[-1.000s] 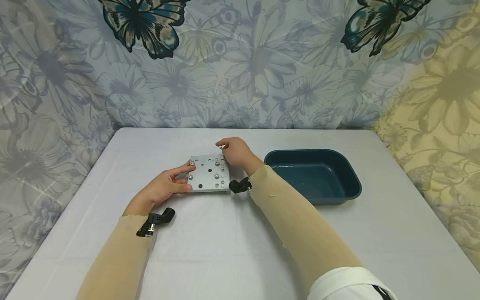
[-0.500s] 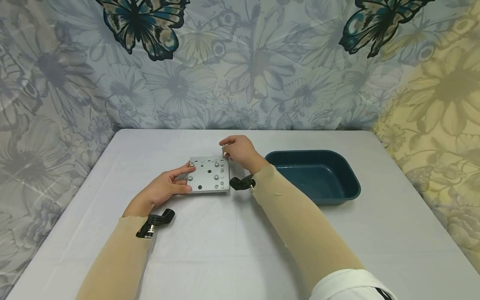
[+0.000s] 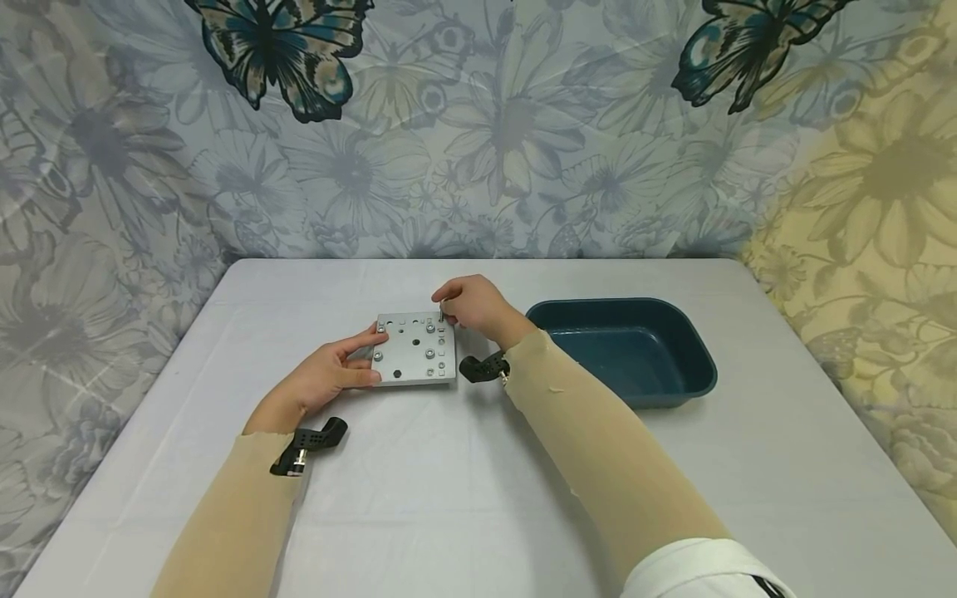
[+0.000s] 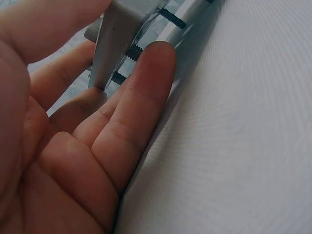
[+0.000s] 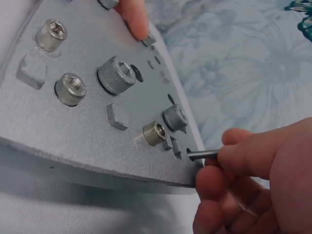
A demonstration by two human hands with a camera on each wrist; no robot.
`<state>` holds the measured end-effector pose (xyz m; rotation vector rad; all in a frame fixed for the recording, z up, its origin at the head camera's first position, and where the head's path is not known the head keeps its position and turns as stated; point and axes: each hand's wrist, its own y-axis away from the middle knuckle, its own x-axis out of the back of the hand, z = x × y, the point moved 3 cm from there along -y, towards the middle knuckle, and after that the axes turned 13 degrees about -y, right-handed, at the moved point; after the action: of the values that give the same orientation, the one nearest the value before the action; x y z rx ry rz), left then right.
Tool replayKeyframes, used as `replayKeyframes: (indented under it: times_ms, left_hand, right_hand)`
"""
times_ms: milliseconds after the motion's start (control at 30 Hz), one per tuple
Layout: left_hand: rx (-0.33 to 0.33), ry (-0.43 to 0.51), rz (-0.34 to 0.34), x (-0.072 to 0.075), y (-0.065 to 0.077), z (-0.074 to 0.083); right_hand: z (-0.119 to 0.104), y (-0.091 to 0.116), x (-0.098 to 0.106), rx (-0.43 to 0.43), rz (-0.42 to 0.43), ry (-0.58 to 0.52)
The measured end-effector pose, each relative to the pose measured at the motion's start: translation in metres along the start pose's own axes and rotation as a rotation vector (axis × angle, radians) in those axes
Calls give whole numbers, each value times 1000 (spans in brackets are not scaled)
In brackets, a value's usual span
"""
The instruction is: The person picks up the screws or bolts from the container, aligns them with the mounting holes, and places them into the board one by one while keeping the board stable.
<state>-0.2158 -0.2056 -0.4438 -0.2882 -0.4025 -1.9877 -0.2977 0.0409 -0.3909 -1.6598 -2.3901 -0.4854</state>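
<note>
A silver metal plate [image 3: 411, 359] studded with socket head screws [image 5: 117, 75] and small raised blocks sits at the middle of the table. Holding its left edge, my left hand [image 3: 332, 374] has the thumb and a finger reaching over the top face. In the left wrist view, threaded bolt ends [image 4: 173, 18] stick out from the plate's underside beside my fingers. My right hand [image 3: 478, 307] pinches a thin metal pin [image 5: 204, 154] between thumb and fingers. The pin's tip is right at a small hole near the plate's far right corner.
A dark teal plastic bin [image 3: 699, 390] stands to the right of the plate, partly behind my right forearm. White cloth covers the table [image 3: 419, 498]. Floral fabric [image 3: 516, 166] hangs behind it. Black wrist camera mounts [image 3: 482, 367] project near the plate.
My right hand has risen slightly from the plate's far right corner, then come back down, the pin now upright at that corner. My left hand keeps its hold on the plate.
</note>
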Motion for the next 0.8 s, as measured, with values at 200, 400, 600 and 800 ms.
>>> replayKeyframes:
  times_ms: [200,400,600,800]
  left_hand:
    - [-11,3,-12,-1,-3,0]
    - [-8,15,-18,-3,-6,0]
    - [-11,-14,-9,-5,-5,-1]
    - [-12,-7,1,-2,-1,-3]
  right_hand:
    - [1,3,4,-1,-22,-14]
    - [1,9,12,-3,-21,-70]
    - [-1,34,43,-26,29,-320]
    - [5,87,94,-26,140,-799]
